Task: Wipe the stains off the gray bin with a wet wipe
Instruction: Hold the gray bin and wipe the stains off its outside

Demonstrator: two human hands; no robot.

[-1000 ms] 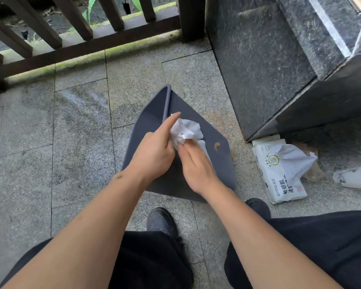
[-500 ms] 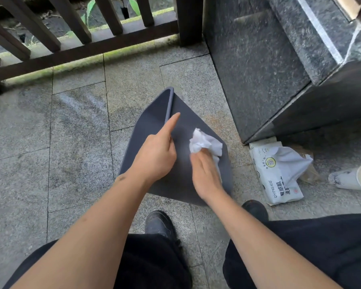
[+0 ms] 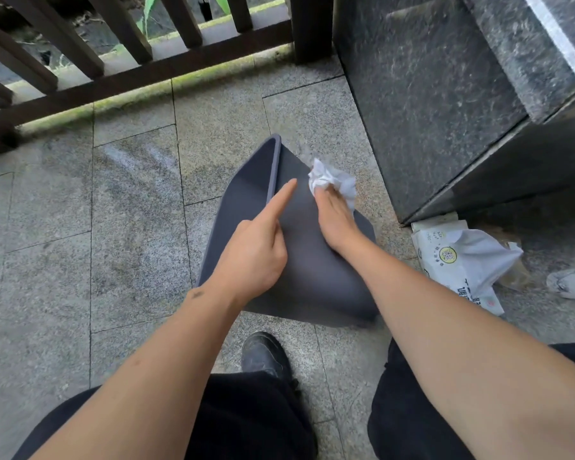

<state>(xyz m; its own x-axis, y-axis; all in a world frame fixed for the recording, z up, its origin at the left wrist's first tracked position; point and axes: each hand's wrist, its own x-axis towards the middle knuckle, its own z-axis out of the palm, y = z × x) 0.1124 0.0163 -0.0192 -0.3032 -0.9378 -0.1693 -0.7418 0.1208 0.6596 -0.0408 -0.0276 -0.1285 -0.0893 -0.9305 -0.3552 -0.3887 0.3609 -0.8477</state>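
The dark gray plastic bin [image 3: 312, 260] lay on its side on the gray stone-tile floor [image 3: 130, 210], its open mouth turned away from us toward the brown wooden railing [image 3: 130, 71]. Our left hand [image 3: 256, 257] rested on the upper wall of the bin near its rim, with the forefinger stretched out and the other fingers curled in; it gripped nothing. Our right hand [image 3: 336, 217] pressed the crumpled white wet wipe [image 3: 332, 184] against the far right edge of the bin, its fingers closed on the wipe. The wall of the bin that we could see showed no clear stain, so we judged this side to be mostly wiped. The other walls and the inside were hidden, so they perhaps remained. To the right of the bin lay the white pack of wet wipes [image 3: 458, 260].
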